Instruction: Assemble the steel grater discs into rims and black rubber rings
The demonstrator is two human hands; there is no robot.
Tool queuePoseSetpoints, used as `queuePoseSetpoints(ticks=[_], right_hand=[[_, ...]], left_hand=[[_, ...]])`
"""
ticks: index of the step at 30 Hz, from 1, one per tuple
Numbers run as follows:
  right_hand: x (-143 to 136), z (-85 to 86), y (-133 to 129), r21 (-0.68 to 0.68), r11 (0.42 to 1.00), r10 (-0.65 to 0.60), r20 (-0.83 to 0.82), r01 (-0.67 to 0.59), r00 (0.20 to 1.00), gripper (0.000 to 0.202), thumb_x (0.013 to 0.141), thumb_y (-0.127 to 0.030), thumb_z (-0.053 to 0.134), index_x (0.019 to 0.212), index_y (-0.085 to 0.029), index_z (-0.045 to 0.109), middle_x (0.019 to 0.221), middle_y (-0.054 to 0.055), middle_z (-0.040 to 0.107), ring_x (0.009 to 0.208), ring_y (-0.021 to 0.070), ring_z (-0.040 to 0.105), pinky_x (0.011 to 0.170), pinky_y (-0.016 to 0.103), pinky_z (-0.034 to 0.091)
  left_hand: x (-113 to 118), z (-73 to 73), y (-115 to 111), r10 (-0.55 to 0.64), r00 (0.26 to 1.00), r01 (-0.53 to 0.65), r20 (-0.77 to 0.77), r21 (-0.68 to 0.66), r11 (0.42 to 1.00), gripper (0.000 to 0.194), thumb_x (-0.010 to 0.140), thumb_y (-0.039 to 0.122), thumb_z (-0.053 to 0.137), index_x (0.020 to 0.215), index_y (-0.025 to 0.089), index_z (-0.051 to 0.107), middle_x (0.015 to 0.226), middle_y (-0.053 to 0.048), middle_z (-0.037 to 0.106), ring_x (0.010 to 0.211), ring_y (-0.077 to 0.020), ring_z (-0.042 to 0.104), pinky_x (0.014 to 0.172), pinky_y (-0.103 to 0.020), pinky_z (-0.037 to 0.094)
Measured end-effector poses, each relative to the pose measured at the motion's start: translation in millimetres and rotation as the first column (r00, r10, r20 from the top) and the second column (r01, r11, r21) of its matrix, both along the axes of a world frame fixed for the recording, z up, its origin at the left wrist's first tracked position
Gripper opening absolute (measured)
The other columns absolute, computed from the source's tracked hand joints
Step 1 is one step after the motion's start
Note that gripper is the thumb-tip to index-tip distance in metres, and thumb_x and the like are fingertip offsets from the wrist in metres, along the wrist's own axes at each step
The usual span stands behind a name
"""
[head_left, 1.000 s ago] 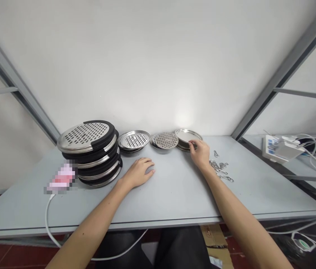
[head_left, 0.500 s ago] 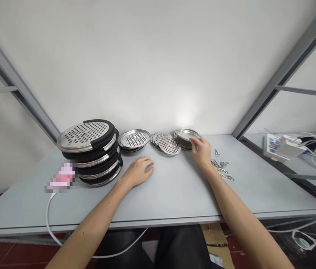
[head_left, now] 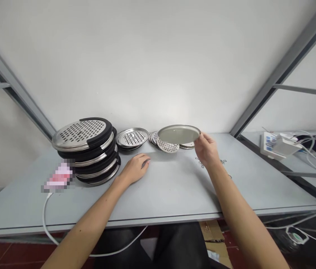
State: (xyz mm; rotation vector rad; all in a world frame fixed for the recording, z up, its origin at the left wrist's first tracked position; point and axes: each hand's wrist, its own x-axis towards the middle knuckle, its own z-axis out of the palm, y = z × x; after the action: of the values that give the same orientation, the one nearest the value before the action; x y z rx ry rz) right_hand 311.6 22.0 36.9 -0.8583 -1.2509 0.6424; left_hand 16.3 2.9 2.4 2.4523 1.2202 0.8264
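My right hand pinches the right rim of a shallow round metal plate, held tilted above the table with its flat face toward me. Behind it, partly hidden, are thin perforated metal discs and more stacked metal plates. My left hand rests low over the table, fingers loosely bent, thumb apart, holding nothing. Beyond that hand lies a pile of round grater plates. Small wire clips are half hidden behind my right wrist.
A tall stack of slotted round plates with black edging stands at the left. Near it are a blurred-out pink object and a white cable. A power strip with cables sits at the right, beyond the shelf post.
My right hand has lifted a round plate off the right-hand stack and carried it up and a little left. My left hand has shifted slightly left.
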Motion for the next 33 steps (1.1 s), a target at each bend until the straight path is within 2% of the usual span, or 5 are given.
queuePoseSetpoints(ticks=[6,14,28,30,33], right_hand=[[-11,-6.1,-10,-0.153,0.921,0.36,-0.01,-0.357,0.933,0.03,0.074,-0.056,0.071,0.083,-0.028,0.072,0.097,0.005,0.074,0.101,0.0269,0.066,0.092,0.046,0.05],[-15,-19.2,-9,-0.26,0.834,0.531,0.138,-0.486,0.836,0.017,0.078,-0.042,0.074,0.085,-0.027,0.078,0.1,0.005,0.074,0.11,0.0249,0.064,0.099,0.043,0.047],[-30,-16.2,-17,-0.52,0.64,0.764,0.356,-0.566,0.538,0.023,0.067,-0.036,0.08,0.085,-0.022,0.078,0.087,0.004,0.075,0.081,0.019,0.069,0.08,0.036,0.056],[-34,-17.8,-18,-0.516,0.663,0.745,0.378,-0.543,0.55,0.023,0.072,-0.037,0.076,0.087,-0.02,0.078,0.086,0.005,0.075,0.077,0.0182,0.069,0.076,0.033,0.056],[-35,-20.1,-17,-0.391,0.822,0.567,0.483,-0.415,0.667,0.021,0.081,-0.037,0.067,0.088,-0.019,0.076,0.087,0.007,0.075,0.083,0.021,0.069,0.081,0.035,0.054]], left_hand=[[0,-1.5,5,0.034,0.997,-0.033,0.068,-0.017,0.999,0.03,0.093,0.018,0.042,0.106,0.017,0.068,0.107,-0.009,0.07,0.099,-0.0225,0.065,0.091,-0.036,0.05],[-1,-4.4,12,0.135,0.945,-0.089,0.299,-0.164,0.982,0.032,0.096,0.028,0.037,0.102,0.016,0.066,0.091,-0.007,0.074,0.086,-0.02,0.07,0.081,-0.033,0.054],[1,-0.1,2,0.018,0.996,-0.014,0.086,-0.048,0.999,0.039,0.096,0.043,0.044,0.118,0.017,0.063,0.125,-0.011,0.064,0.123,-0.0264,0.056,0.105,-0.039,0.043],[0,-2.7,1,0.014,1.0,-0.013,0.004,-0.031,0.999,0.043,0.094,0.045,0.049,0.122,0.015,0.061,0.132,-0.014,0.059,0.129,-0.0289,0.051,0.108,-0.042,0.041],[-1,-5.5,1,-0.008,0.996,0.009,-0.089,0.009,1.0,0.043,0.091,0.043,0.054,0.123,0.016,0.061,0.134,-0.015,0.057,0.128,-0.0297,0.051,0.109,-0.044,0.04]])
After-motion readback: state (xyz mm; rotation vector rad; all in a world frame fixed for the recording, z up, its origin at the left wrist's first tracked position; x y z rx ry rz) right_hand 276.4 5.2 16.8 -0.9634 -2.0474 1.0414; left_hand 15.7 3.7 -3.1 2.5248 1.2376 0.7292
